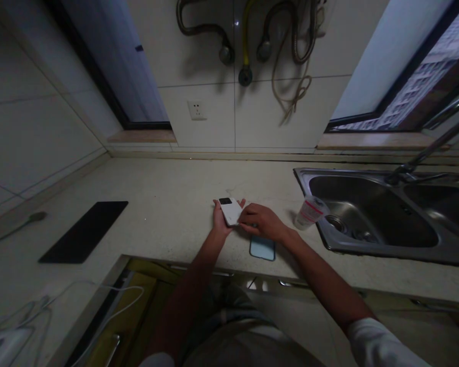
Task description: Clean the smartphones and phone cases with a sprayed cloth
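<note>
Head view: left hand [220, 220] and right hand [263, 221] both grip a white phone [230, 210] (case [262, 248] at six o'clock); a loose hold could drop it onto the counter [168, 199].

A smooth white phone [230, 210] lies on the speckled matt stone worktop [168, 204], beside a shiny brushed-metal sink [371, 214].

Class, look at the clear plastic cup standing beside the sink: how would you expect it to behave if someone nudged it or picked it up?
The plastic cup looks thin and see-through, so it is probably light and would squash a little under a firm squeeze. It stands tall on a narrow base, so a sideways nudge could tip it. It sits right by the sink rim, so it might topple in.
</note>
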Available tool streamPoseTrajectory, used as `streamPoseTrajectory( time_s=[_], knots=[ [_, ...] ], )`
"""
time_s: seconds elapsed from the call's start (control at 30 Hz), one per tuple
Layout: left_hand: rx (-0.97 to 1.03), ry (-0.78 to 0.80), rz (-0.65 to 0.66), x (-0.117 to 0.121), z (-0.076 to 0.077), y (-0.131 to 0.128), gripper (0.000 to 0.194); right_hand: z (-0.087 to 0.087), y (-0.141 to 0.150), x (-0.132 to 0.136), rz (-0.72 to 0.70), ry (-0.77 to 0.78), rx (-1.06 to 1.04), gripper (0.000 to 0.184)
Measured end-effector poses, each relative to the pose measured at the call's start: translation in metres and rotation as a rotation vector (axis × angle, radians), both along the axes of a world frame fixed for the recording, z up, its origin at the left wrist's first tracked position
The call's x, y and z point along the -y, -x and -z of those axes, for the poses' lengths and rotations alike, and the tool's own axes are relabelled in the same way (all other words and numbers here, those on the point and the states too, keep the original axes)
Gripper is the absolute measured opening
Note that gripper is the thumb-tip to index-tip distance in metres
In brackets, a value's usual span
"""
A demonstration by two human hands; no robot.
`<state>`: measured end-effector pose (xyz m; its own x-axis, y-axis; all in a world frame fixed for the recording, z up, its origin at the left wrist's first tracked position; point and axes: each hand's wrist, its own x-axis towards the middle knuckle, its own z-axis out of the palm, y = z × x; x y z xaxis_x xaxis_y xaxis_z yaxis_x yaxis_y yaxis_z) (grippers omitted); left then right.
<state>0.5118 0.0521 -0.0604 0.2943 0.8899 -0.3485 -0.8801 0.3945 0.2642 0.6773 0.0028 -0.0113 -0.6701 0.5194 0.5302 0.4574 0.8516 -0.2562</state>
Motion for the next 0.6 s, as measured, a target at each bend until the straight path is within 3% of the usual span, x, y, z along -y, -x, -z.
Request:
streamPoseTrajectory(
  time_s=[0.23,0.47,0.6],
  knots=[
    [-0.015,-0.001,-0.013,0.002,-0.002,-0.001,0.062,-0.001,0.006,0.005,0.037,-0.051,0.080,0.015],
    [-0.018,-0.009,-0.003,0.004,-0.003,0.002,0.061,-0.001,-0.017,-0.010,-0.002,0.086,0.045,0.013],
    [-0.063,-0.074,0.047,0.005,-0.012,-0.003,0.059,0.004,-0.016,-0.014,0.142,0.092,-0.099,0.016]
  ],
)
